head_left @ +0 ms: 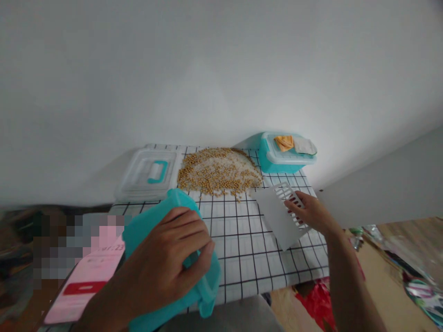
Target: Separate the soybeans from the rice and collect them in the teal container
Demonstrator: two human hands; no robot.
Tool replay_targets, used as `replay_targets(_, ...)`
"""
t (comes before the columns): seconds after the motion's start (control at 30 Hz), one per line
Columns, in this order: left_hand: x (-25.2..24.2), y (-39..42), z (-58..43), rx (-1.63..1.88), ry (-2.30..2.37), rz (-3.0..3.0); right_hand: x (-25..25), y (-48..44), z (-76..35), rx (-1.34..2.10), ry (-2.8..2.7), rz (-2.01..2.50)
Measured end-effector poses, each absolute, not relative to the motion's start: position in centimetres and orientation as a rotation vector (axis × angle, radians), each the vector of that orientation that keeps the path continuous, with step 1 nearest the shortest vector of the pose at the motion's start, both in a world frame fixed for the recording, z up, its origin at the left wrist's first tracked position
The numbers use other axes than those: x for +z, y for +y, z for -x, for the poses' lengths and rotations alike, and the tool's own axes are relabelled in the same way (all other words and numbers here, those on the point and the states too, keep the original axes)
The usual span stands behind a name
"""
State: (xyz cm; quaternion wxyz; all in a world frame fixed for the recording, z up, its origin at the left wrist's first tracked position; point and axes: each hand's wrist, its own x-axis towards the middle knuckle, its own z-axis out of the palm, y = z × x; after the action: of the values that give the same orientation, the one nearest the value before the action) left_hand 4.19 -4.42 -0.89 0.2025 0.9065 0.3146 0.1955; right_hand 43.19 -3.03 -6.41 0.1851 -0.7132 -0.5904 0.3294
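Note:
My left hand (173, 253) is closed over the rim of a turquoise plastic box (148, 226), which is tilted at the table's near edge; its inside is mostly hidden from me. My right hand (309, 210) pinches a white slotted plastic piece (292, 200) at the table's right side. Against that piece lies a flat white sheet (277, 219); I cannot tell whether the two are joined. Beyond both hands, a heap of yellow beans mixed with white grains (219, 170) spreads over the checked cloth, a few beans lying loose at its near edge.
A clear lid with a turquoise handle (148, 175) lies at the back left. At the back right, a lidded turquoise box (280, 159) carries an orange cloth (284, 143) and a pale cloth (304, 145). A pink-screened device (86, 286) is at left, and a wall stands behind the table.

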Motion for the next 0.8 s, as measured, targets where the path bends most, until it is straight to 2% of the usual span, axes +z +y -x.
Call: replay_targets(0.8,-0.9,-4.2,-4.5,0.568,0.867,-2.541,-7.2,-2.9,-39.3,0.974,-1.81,1.908)
